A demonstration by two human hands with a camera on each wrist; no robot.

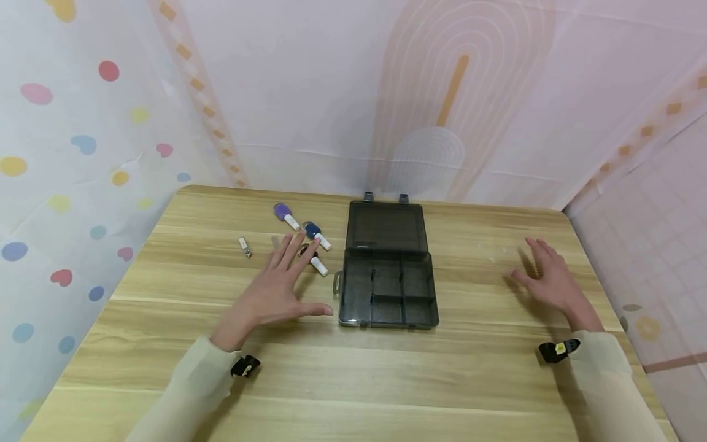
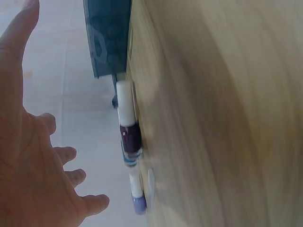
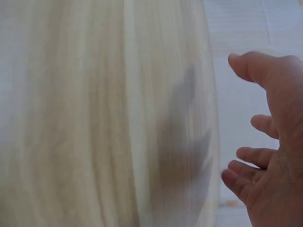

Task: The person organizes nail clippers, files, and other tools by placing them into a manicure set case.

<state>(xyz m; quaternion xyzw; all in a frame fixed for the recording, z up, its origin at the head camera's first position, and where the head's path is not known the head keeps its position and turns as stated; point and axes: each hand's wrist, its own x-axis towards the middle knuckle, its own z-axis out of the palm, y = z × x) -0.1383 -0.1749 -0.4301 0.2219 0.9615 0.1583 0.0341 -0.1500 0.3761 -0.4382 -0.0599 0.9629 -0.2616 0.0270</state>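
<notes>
My left hand [image 1: 272,293] is spread with its fingers straight, over the table beside three nail polish bottles. In the head view its fingertips overlap the dark bottle [image 1: 318,266] and come close to the blue bottle [image 1: 315,234]. Farther back lies the purple bottle [image 1: 286,216]. All three have white caps and lie on their sides. A dark translucent compartment box [image 1: 360,288] stands right of the hand, its lid [image 1: 386,224] folded back. Away to the right, my right hand [image 1: 552,283] hovers with relaxed fingers, holding nothing; its shadow falls on the tabletop.
A small nail clipper [image 1: 245,247] lies left of the bottles. A clear flat piece [image 1: 277,242] lies by the left fingers. Faint transparent bits [image 1: 491,259] lie left of the right hand. The wooden table [image 1: 386,387] meets patterned cloth walls [image 1: 309,80] at the back and sides.
</notes>
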